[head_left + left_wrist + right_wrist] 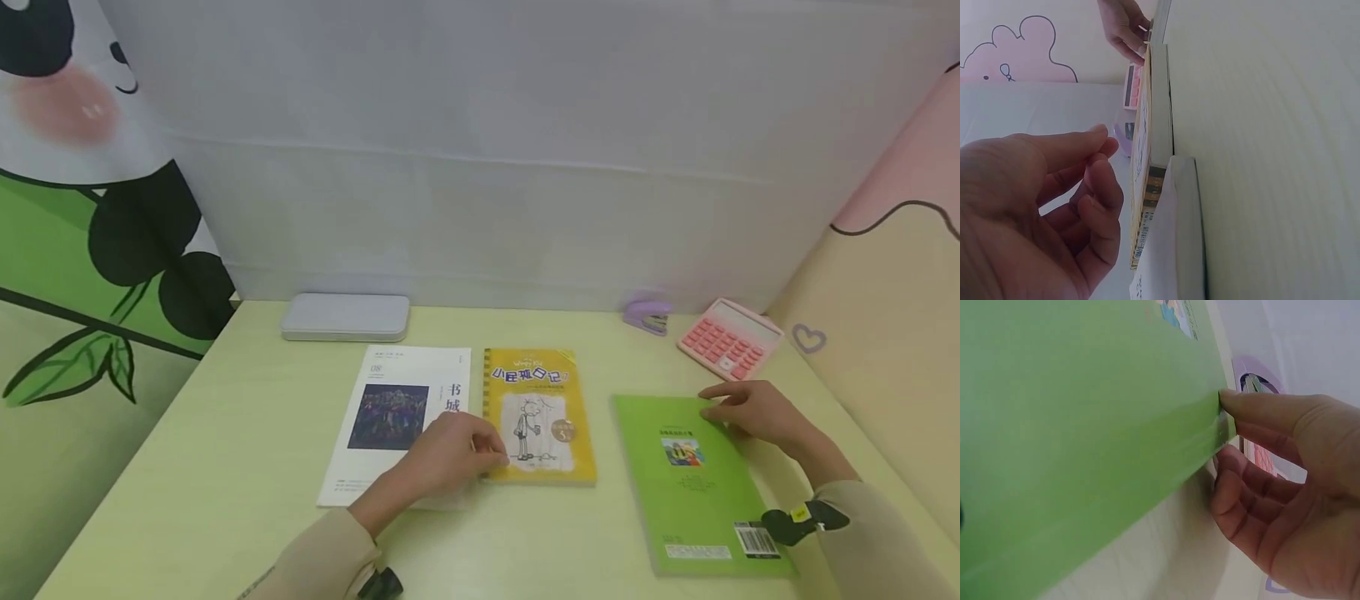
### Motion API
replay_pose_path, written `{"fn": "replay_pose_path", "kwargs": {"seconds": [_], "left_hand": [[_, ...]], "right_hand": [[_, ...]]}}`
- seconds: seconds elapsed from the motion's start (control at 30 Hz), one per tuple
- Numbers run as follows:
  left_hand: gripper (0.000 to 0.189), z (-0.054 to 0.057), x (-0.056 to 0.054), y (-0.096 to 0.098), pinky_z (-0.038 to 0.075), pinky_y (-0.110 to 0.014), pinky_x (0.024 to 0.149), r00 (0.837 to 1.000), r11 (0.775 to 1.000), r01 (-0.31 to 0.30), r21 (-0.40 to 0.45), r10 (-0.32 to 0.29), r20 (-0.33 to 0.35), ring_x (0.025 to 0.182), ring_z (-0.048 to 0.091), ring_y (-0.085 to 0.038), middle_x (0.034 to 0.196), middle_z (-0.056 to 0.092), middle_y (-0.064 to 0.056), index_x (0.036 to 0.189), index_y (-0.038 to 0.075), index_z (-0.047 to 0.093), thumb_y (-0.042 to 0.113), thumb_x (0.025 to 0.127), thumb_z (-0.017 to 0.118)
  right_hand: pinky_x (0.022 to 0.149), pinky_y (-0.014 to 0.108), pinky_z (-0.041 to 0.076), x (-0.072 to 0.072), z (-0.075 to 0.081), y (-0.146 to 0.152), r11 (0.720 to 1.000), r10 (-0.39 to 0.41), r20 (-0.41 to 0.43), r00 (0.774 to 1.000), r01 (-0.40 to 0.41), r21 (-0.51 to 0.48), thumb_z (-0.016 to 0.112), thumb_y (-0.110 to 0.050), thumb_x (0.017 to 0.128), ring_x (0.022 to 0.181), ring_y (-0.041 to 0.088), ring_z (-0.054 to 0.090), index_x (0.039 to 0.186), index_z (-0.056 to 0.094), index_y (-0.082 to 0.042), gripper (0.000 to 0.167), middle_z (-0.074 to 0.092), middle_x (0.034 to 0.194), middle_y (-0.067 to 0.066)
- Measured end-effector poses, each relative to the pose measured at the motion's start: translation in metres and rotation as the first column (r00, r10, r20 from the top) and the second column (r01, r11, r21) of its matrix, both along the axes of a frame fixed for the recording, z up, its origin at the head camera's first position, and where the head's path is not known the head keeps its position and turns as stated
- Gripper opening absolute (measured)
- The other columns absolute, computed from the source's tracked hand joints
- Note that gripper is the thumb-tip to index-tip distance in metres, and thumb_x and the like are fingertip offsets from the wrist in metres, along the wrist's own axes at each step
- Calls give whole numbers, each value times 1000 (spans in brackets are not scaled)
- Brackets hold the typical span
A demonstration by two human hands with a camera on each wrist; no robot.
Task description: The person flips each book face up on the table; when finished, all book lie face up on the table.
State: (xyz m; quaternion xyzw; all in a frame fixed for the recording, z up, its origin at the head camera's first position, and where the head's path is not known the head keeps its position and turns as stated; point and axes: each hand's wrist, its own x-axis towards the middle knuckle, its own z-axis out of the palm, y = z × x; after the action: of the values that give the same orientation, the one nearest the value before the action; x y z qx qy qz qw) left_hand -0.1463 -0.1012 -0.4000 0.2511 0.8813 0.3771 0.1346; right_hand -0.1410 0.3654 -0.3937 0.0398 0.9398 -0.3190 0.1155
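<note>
My right hand (753, 412) pinches the upper right corner of a green book (686, 492). In the right wrist view its thumb lies on the cover, and the curled fingers (1225, 494) are at the book's edge, partly hidden. The book lies with its barcode side up. My left hand (453, 454) hovers over the gap between a white book (352, 475) and a yellow comic book (577, 450). Seen from the left wrist, its fingers (1100, 219) are loosely curled with the thumb close to them, and they hold nothing.
A pale pencil case (345, 317) stands at the back left of the table (187, 467). Towards the back right are a purple stapler (647, 315) and a pink calculator (731, 337). A white sheet (487, 167) hangs behind the table.
</note>
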Motion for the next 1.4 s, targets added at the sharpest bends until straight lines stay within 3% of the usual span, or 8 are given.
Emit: {"fn": "replay_pose_path", "kwargs": {"seconds": [0.27, 0.7, 1.03, 1.4], "left_hand": [[5, -1, 0, 7, 40, -23, 59, 999, 999, 48, 4, -48, 21, 65, 53, -9, 70, 64, 9, 95, 17, 85, 18, 91, 82], [34, 1, 14, 37, 45, -22, 59, 981, 990, 144, 1, -143, 130, 60, 59, -7, 77, 69, 12, 123, 22, 80, 25, 90, 84], [48, -2, 28, 67, 48, -20, 63, 967, 969, 241, -60, -234, 102, 61, 61, -2, 76, 70, 17, 135, 29, 73, 28, 89, 85], [52, 1, 32, 78, 50, -20, 57, 962, 964, 258, -61, -251, 110, 58, 62, -3, 79, 73, 14, 140, 23, 70, 21, 91, 83]], "right_hand": [[64, 29, 55, 6, 0, 5, 998, -19, 42, 999, 21, -57, 75, -22, 99, 72, 15, 61, 139, 59, 12, 55, 70, 102, 13], [62, 30, 54, 26, 1, 6, 995, -92, 83, 992, 95, -37, 75, -26, 98, 67, 15, 62, 130, 62, 13, 52, 67, 85, 5], [61, 30, 56, 42, 3, 3, 988, -143, 110, 984, 149, -47, 78, -26, 96, 67, 14, 65, 117, 64, 13, 47, 68, 78, 3], [60, 31, 58, 56, 8, -3, 974, -223, 134, 966, 226, -10, 82, -29, 91, 64, 15, 66, 102, 65, 9, 42, 68, 74, 4]]}}
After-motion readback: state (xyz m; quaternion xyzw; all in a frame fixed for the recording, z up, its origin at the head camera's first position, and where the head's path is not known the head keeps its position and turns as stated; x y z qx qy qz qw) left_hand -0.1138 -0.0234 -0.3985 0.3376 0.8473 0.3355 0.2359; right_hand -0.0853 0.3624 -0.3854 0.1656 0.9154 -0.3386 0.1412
